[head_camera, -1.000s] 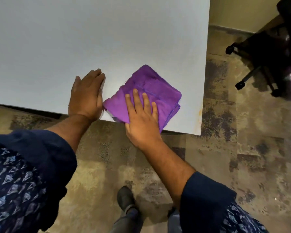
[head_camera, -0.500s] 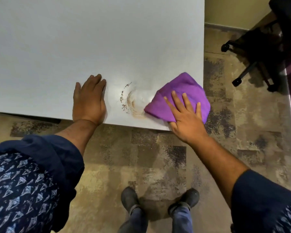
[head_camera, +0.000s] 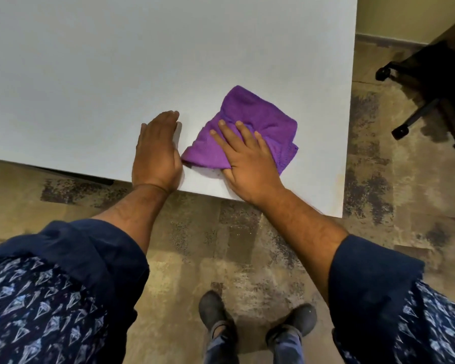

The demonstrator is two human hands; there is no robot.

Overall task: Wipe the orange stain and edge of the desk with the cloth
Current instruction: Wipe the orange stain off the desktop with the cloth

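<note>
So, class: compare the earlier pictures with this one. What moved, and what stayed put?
The right hand slid the cloth back left from the desk's right edge, over the orange stain, which is hidden again. It lies close beside the left hand. The left hand stayed flat on the desk; the right never let go.

office: white desk (head_camera: 142, 61), wheeled chair base (head_camera: 418, 111), carpet tiles (head_camera: 247, 245)

The light is soft and even on the white desk (head_camera: 116, 74), with no glare. My left hand (head_camera: 155, 153) throws a faint shadow to its right. The floor looks dimmer, and the edges bend from the wide lens
</note>
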